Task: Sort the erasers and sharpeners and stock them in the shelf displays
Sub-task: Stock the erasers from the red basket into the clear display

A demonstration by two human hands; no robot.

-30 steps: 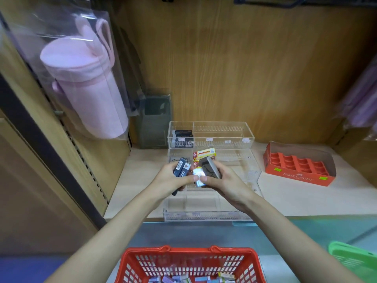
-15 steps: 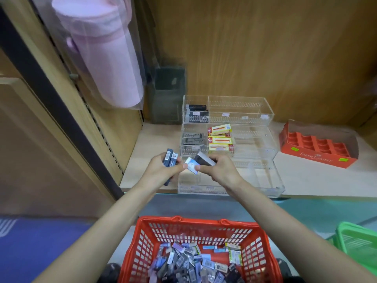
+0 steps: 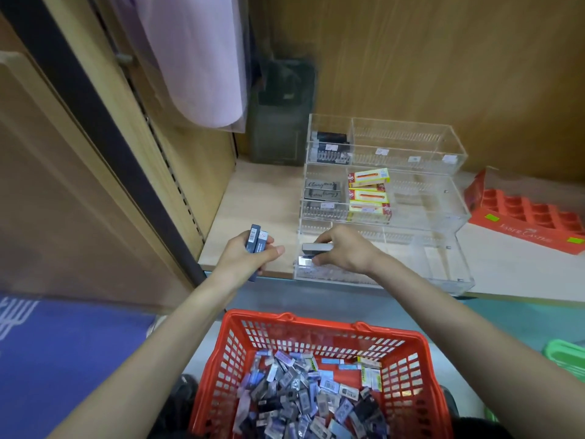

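6 o'clock: red plastic lattice basket (image 3: 228,353), heaped small wrapped erasers (image 3: 300,391). Left hand (image 3: 243,258) fingers curled round slim dark eraser packs (image 3: 255,242). Right hand (image 3: 345,248) fingers pinching grey rectangular eraser (image 3: 316,247) over front-left compartment, clear acrylic stepped display (image 3: 443,267). 12 o'clock: yellow cartons (image 3: 368,191).

The left hand (image 3: 250,258) and right hand (image 3: 348,253) were bare. The left forearm (image 3: 152,350) and right forearm (image 3: 459,327) were bare down to the frame's lower edge. Dark clothing (image 3: 481,429), blurred, showed at the bottom.
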